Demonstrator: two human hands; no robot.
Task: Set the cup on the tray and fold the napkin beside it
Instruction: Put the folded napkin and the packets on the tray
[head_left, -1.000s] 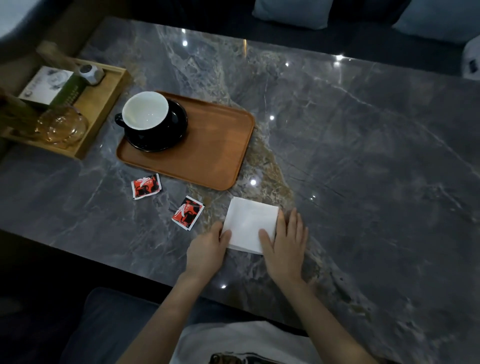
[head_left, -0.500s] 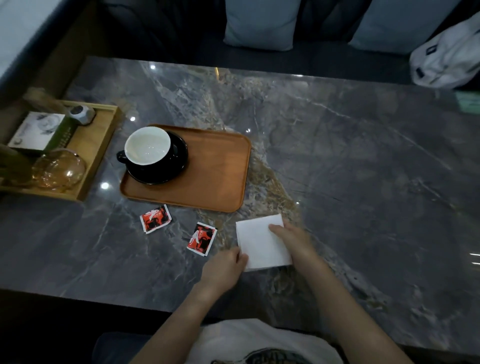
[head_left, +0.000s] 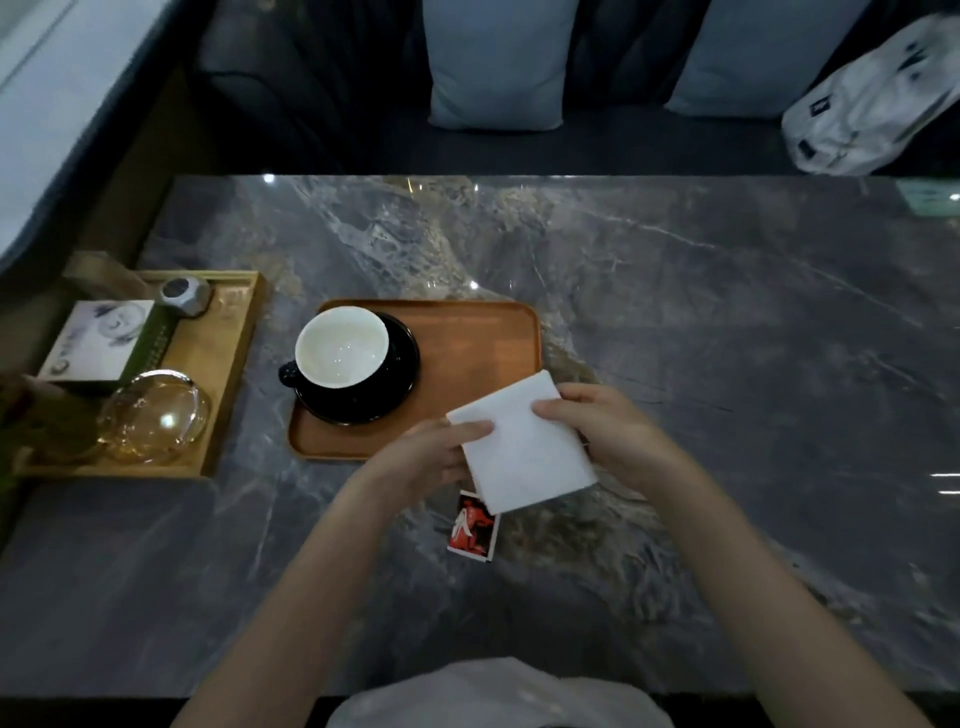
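A black cup (head_left: 340, 347) with a white inside stands on a black saucer (head_left: 396, 384), on the left half of the brown wooden tray (head_left: 478, 338). The folded white napkin (head_left: 522, 444) is held above the table, over the tray's near right corner. My left hand (head_left: 421, 457) pinches its left edge. My right hand (head_left: 608, 428) grips its right edge, thumb on top.
A red sachet (head_left: 474, 527) lies on the marble table (head_left: 727, 338) just under the napkin. At the left a bamboo tray (head_left: 228, 374) holds a box, a glass bowl (head_left: 156, 415) and a small grey object. Cushions and a white bag sit on the sofa behind.
Both hands have lifted the napkin off the table and carried it toward the tray's near right corner. One sachet is now hidden behind my left arm.
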